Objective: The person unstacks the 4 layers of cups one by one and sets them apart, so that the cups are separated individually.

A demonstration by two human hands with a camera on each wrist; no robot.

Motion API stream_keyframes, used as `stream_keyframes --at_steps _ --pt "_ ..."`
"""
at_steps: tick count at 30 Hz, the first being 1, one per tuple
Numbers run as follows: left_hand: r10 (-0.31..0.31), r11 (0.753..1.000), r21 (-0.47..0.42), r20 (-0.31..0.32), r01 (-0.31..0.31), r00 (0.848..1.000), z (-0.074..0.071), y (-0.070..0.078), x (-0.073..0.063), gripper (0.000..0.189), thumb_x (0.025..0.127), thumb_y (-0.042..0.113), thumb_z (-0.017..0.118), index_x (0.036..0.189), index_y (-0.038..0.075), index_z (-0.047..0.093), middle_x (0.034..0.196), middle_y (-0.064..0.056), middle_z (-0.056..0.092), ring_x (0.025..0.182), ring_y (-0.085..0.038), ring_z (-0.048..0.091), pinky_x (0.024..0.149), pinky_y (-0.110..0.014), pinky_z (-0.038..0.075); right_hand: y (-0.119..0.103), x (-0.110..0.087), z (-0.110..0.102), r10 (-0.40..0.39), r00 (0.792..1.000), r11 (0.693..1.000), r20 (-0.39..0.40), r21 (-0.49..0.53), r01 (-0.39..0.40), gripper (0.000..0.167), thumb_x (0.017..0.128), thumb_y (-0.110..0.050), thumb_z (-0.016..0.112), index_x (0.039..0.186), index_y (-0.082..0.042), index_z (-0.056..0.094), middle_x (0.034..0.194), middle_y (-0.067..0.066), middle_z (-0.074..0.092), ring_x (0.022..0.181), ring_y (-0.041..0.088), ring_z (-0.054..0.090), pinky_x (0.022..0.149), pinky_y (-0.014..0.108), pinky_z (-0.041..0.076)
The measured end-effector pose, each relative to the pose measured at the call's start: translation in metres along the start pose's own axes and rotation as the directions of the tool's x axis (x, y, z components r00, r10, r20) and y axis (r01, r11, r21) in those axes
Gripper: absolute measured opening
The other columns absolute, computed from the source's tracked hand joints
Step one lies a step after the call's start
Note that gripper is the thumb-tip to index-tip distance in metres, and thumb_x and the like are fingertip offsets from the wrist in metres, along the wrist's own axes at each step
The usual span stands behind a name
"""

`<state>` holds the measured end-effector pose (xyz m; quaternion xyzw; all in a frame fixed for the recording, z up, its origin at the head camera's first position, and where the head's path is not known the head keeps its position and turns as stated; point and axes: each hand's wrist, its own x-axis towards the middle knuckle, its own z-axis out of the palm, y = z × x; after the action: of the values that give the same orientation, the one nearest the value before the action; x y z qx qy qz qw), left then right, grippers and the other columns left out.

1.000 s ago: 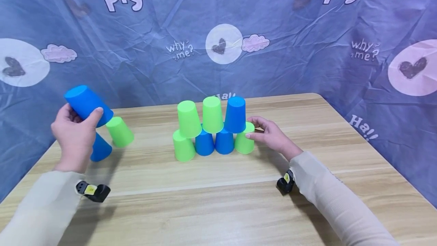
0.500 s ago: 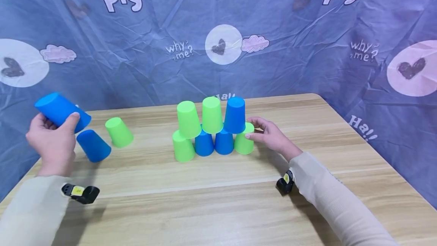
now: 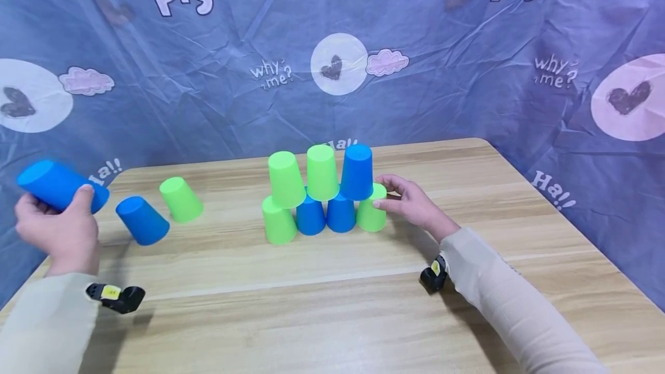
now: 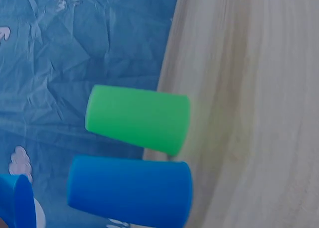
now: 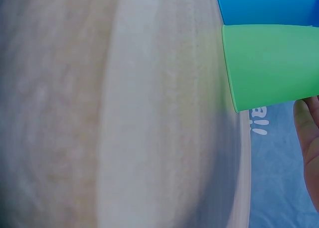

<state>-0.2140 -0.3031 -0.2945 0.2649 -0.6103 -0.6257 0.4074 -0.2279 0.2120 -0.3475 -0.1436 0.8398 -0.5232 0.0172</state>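
My left hand (image 3: 59,232) grips a tilted blue cup (image 3: 62,184) in the air at the far left; part of that cup (image 4: 22,200) shows at the left wrist view's edge. Beside it on the table stand an upside-down blue cup (image 3: 142,221) and an upside-down green cup (image 3: 180,199). In the middle, several upside-down cups form two rows. The upper row has two green cups (image 3: 287,180) and a blue cup (image 3: 357,172). My right hand (image 3: 413,204) holds the rightmost lower green cup (image 3: 371,217), thumb in front and fingers partly hidden behind.
The lower row also has a green cup (image 3: 279,221) at its left end and two blue cups (image 3: 310,218) between. The wooden table (image 3: 312,316) ends at a blue printed cloth (image 3: 234,103) hanging behind and at both sides.
My left hand has carried its blue cup left and slightly down, away from the blue and green cups standing there. My right hand and the stacked cups look the same.
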Motion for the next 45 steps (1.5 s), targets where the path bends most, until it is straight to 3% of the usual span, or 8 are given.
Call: stream_keyframes --at_steps 7,13,22,25,30,36,42,45 --pt "-0.095 0.987 0.129 -0.009 0.095 0.995 -0.010 -0.015 0.004 0.058 0.087 0.024 0.061 0.137 0.026 0.032 0.144 0.009 0.030 0.132 -0.006 0.026 0.113 -0.023 0.017 -0.001 0.000 0.001 0.005 1.000 1.000 0.000 -0.004 -0.005 0.046 0.084 -0.018 0.068 0.125 -0.004 0.051 0.117 0.013 0.057 0.109 0.027 0.050 0.093 0.042 0.044" --pt "-0.105 0.981 0.158 -0.031 0.108 0.994 -0.014 -0.029 0.011 0.058 0.087 0.022 0.062 0.136 0.027 0.032 0.145 0.010 0.029 0.133 -0.005 0.024 0.113 -0.024 0.015 -0.001 0.000 0.000 -0.003 1.000 1.000 0.001 -0.006 0.003 0.045 0.084 -0.018 0.068 0.124 -0.004 0.051 0.115 0.013 0.057 0.107 0.026 0.050 0.092 0.040 0.044" --pt "-0.168 0.941 0.294 -0.027 0.168 0.985 -0.018 -0.057 0.029 0.065 0.081 0.030 0.068 0.136 0.027 0.032 0.146 0.008 0.031 0.133 -0.004 0.025 0.113 -0.024 0.017 -0.001 0.000 -0.002 0.009 1.000 1.000 0.000 -0.005 -0.009 0.045 0.084 -0.020 0.068 0.123 -0.005 0.051 0.114 0.013 0.056 0.107 0.026 0.049 0.092 0.040 0.043" --pt "-0.222 0.921 0.329 0.004 0.209 0.975 -0.018 -0.052 0.024 0.069 0.082 0.028 0.066 0.139 0.025 0.027 0.148 0.006 0.027 0.135 -0.005 0.022 0.114 -0.024 0.015 0.000 0.000 -0.002 0.009 1.000 1.000 -0.002 -0.004 -0.009 0.045 0.084 -0.019 0.068 0.123 -0.004 0.051 0.114 0.013 0.056 0.107 0.026 0.049 0.092 0.040 0.043" --pt "-0.306 0.862 0.442 0.068 0.246 0.950 -0.020 -0.042 0.016 0.075 0.085 0.028 0.061 0.145 0.022 0.016 0.153 0.001 0.017 0.140 -0.012 0.014 0.115 -0.029 0.012 -0.001 0.000 -0.001 0.006 1.000 1.000 0.000 -0.002 -0.006 0.045 0.084 -0.018 0.068 0.124 -0.004 0.051 0.115 0.013 0.057 0.108 0.025 0.050 0.093 0.040 0.044" --pt "-0.393 0.791 0.555 0.134 0.259 0.910 -0.025 -0.042 0.019 0.084 0.085 0.034 0.061 0.147 0.019 0.007 0.155 -0.009 0.007 0.142 -0.025 0.006 0.116 -0.040 0.010 -0.002 0.000 0.000 0.009 1.000 1.000 -0.002 0.001 -0.009 0.045 0.084 -0.018 0.068 0.124 -0.005 0.051 0.116 0.013 0.056 0.108 0.026 0.049 0.094 0.041 0.043" --pt "-0.418 0.775 0.583 0.181 0.245 0.890 -0.026 -0.055 0.022 0.086 0.087 0.030 0.060 0.147 0.013 0.000 0.155 -0.014 0.003 0.142 -0.030 0.004 0.114 -0.046 0.012 -0.002 0.000 0.000 0.007 1.000 1.000 -0.004 -0.007 -0.007 0.045 0.084 -0.019 0.068 0.124 -0.005 0.051 0.116 0.013 0.057 0.108 0.026 0.050 0.093 0.041 0.043" --pt "-0.411 0.773 0.591 0.193 0.229 0.891 -0.025 -0.056 0.021 0.085 0.088 0.027 0.058 0.147 0.012 -0.002 0.154 -0.015 0.002 0.142 -0.031 0.004 0.114 -0.046 0.013 -0.002 0.000 0.000 0.006 1.000 1.000 -0.005 -0.009 -0.006 0.046 0.084 -0.019 0.068 0.124 -0.004 0.051 0.116 0.013 0.057 0.108 0.026 0.050 0.094 0.041 0.043"
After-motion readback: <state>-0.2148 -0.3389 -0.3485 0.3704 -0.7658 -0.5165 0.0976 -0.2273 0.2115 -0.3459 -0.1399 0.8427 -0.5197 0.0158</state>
